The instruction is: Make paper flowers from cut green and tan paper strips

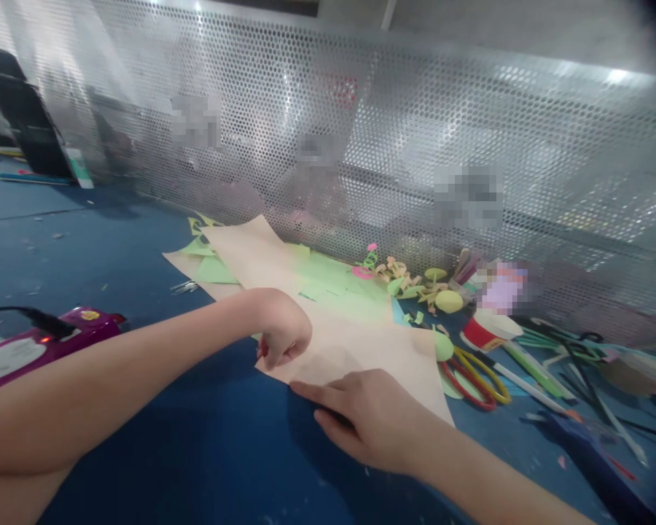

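Observation:
A sheet of beige paper (355, 343) lies on the blue table (142, 240), over light green paper pieces (328, 277). My left hand (281, 328) rests on the sheet's near left edge with its fingers curled under, pinching the paper. My right hand (369, 419) lies at the sheet's near corner, fingers stretched toward the left and pressing down on the edge; something dark shows under them that I cannot make out.
A perforated metal screen (415, 146) runs along the table's back. Scissors with yellow and red handles (478, 379), a red-and-white tape roll (486, 332), paper scraps (415, 284) and pens (552, 364) lie at right. A magenta glue gun (44, 343) sits at left.

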`<move>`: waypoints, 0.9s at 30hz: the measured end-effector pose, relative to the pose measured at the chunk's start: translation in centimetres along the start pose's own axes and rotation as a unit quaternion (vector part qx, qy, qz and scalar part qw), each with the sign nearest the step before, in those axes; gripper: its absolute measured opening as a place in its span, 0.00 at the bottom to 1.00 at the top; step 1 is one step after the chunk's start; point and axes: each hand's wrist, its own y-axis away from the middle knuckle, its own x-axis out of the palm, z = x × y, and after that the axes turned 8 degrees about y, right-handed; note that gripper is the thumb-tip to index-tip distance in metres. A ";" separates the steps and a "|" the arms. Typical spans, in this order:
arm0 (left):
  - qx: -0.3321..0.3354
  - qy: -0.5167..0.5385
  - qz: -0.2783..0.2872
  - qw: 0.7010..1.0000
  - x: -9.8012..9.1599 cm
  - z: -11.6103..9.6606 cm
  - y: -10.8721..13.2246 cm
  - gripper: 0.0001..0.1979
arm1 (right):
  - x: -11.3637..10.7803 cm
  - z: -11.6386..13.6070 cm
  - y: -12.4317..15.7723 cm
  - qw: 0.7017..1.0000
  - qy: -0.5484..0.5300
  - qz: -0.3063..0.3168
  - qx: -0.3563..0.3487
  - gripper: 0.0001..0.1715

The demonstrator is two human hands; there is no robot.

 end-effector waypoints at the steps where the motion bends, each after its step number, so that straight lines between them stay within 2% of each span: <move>1: -0.009 -0.009 0.005 1.000 0.0 0.0 0.0 0.10 | 0.0 0.1 -0.1 1.000 0.006 0.001 -0.002 0.23; 6: -0.052 -0.022 0.029 0.998 -0.4 -0.3 0.4 0.09 | -0.6 0.6 -1.2 1.000 0.025 -0.008 -0.015 0.19; 12: -0.053 -0.052 0.022 0.997 -0.2 -0.7 0.6 0.11 | -0.3 1.3 -2.5 0.998 -0.038 -0.040 -0.024 0.20; 19: -0.080 -0.071 0.043 0.993 -0.5 -0.4 0.4 0.09 | 0.2 0.8 -3.0 0.997 -0.067 -0.034 -0.016 0.21; 27: -0.059 -0.084 0.072 0.992 -1.0 0.1 0.4 0.08 | -0.1 1.4 -3.6 0.999 -0.001 -0.027 -0.021 0.22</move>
